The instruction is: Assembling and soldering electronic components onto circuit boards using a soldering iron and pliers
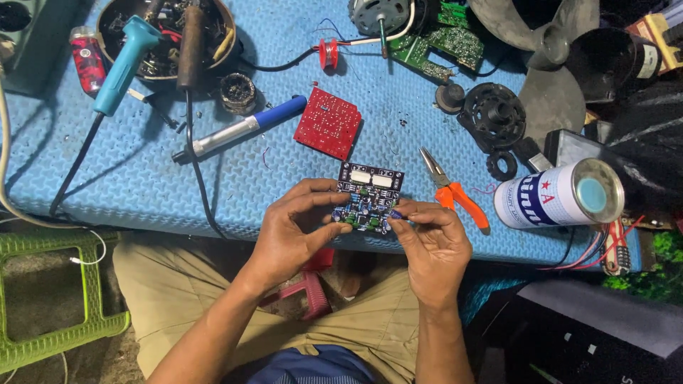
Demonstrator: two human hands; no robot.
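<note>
We hold a small black circuit board [368, 198] above the near edge of the blue table [142, 178]. Our left hand [292, 231] pinches its left edge; our right hand [430, 238] is closed on a small blue part [395, 213] at its right edge. We judge this the fitting step; next, the leads need aligning with their holes. Orange pliers [455, 195] lie just beside.

An electronics repair workshop: soldering irons [128, 64], circuit boards [328, 123], pliers [453, 188]

Ribbed blue foam mat [213, 178], glossy tin [548, 199]
</note>
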